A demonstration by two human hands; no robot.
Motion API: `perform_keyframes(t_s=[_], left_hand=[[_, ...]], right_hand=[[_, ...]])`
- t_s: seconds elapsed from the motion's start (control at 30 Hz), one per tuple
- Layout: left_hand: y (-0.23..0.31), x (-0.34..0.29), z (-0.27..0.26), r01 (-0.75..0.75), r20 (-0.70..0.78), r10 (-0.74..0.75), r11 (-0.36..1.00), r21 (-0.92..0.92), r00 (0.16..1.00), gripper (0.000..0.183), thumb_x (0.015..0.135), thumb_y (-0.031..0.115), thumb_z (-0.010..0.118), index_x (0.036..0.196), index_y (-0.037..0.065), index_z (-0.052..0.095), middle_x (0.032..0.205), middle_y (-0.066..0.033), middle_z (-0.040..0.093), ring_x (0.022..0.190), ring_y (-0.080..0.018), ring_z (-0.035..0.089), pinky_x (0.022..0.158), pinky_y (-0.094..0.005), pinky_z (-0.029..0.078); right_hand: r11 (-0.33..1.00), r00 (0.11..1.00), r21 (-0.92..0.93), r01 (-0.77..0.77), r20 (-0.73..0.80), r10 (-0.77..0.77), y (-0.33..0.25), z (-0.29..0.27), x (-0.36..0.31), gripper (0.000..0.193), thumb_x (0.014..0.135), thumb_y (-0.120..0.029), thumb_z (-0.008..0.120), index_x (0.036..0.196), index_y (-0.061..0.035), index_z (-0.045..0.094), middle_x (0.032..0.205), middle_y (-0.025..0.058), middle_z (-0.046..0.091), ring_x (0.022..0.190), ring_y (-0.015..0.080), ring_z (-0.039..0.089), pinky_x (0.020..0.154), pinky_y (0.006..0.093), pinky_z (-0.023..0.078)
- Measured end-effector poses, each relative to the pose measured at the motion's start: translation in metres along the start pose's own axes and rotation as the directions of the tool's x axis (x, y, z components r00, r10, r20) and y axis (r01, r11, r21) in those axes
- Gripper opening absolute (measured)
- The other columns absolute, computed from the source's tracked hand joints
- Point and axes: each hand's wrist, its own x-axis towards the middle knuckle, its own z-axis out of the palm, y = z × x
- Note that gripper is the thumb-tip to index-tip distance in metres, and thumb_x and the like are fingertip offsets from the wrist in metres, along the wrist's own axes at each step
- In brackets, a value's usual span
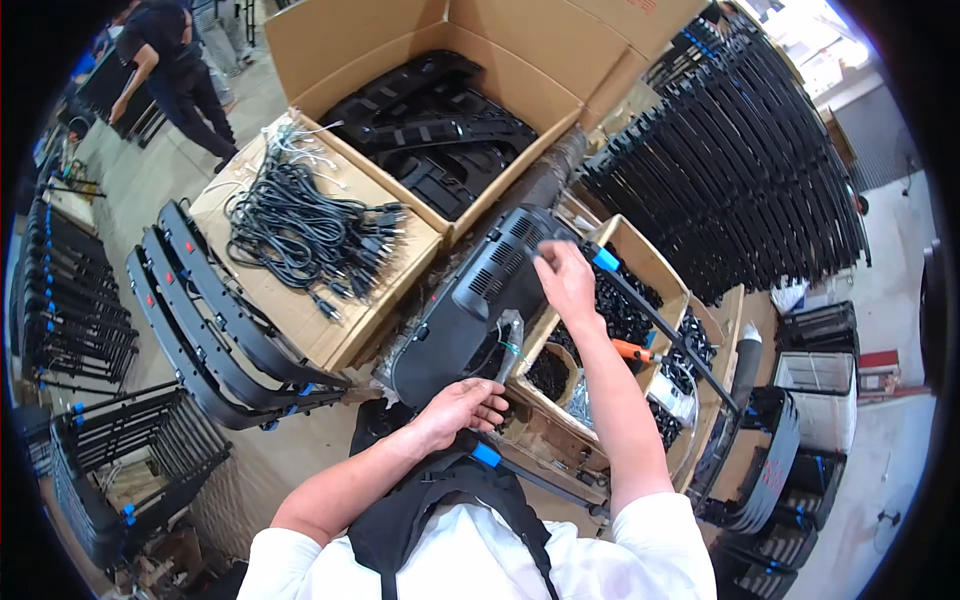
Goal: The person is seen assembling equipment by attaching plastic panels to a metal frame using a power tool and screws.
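A black plastic housing with vent slots [440, 335] lies aslant in front of me, attached to a dark frame with blue clips. At its near end, my left hand [460, 412] is open, palm turned inward, its fingers loosely bent and apart. A clear plastic piece with a thin green wire [510, 345] lies on the housing, close to those fingertips. Over the housing's far right end, my right hand [566, 280] has its fingers drawn together near a blue clip [605, 259]. Whatever they pinch, if anything, is too small to name.
Right of the housing, a wooden parts bin [680, 300] holds small black parts and an orange-handled tool [632, 350]. Black cables [310, 225] lie on cardboard at left; behind is an open carton [550, 105] of black plastic parts. Stacked black frames [730, 170] stand right. A person [170, 70] stands far left.
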Motion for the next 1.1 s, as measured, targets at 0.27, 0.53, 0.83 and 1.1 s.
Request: perform_keyframes(t_s=[0.27, 0.53, 0.83, 1.1], left_hand=[[-0.016, 0.021, 0.015, 0.044, -0.036, -0.044, 0.999, 0.005, 0.998, 0.037, 0.112, 0.034, 0.051, 0.130, 0.003, 0.061, 0.109, -0.0086, 0.070, 0.092, -0.0179, 0.070, 0.082, -0.0326, 0.059], [-0.033, 0.048, 0.045, 0.085, -0.099, -0.081, 0.996, 0.035, 0.992, 0.032, 0.114, 0.029, 0.048, 0.126, 0.003, 0.061, 0.105, -0.0075, 0.070, 0.087, -0.0165, 0.069, 0.078, -0.0313, 0.059], [-0.050, 0.083, 0.063, 0.109, -0.088, -0.105, 0.993, 0.036, 0.991, 0.034, 0.112, 0.031, 0.053, 0.127, 0.001, 0.062, 0.110, -0.0101, 0.070, 0.095, -0.0202, 0.070, 0.083, -0.0340, 0.060], [-0.044, 0.129, 0.077, 0.099, -0.125, -0.098, 0.995, 0.000, 0.987, 0.033, 0.112, 0.026, 0.052, 0.129, -0.001, 0.059, 0.115, -0.0140, 0.069, 0.103, -0.0251, 0.069, 0.092, -0.0383, 0.059]], right_hand=[[0.866, 0.784, -0.474, -0.161, 0.471, 0.404, 0.124, -0.009, -0.199, 0.023, 0.084, -0.020, 0.072, 0.104, -0.0087, 0.079, 0.104, 0.0206, 0.076, 0.100, 0.0389, 0.073, 0.091, 0.0488, 0.059], [0.810, 0.803, -0.575, 0.117, 0.535, 0.264, 0.154, 0.034, -0.214, 0.025, 0.096, -0.014, 0.053, 0.113, -0.0021, 0.067, 0.100, 0.0222, 0.071, 0.089, 0.0348, 0.075, 0.077, 0.0434, 0.062], [0.838, 0.772, -0.540, 0.079, 0.565, 0.291, 0.157, 0.031, -0.214, 0.025, 0.096, -0.011, 0.053, 0.115, -0.0024, 0.067, 0.102, 0.0217, 0.072, 0.092, 0.0371, 0.076, 0.077, 0.0449, 0.062], [0.874, 0.756, -0.480, 0.075, 0.599, 0.264, 0.163, 0.026, -0.215, 0.020, 0.092, -0.011, 0.061, 0.107, -0.0036, 0.071, 0.104, 0.0222, 0.072, 0.097, 0.0363, 0.075, 0.081, 0.0454, 0.062]])
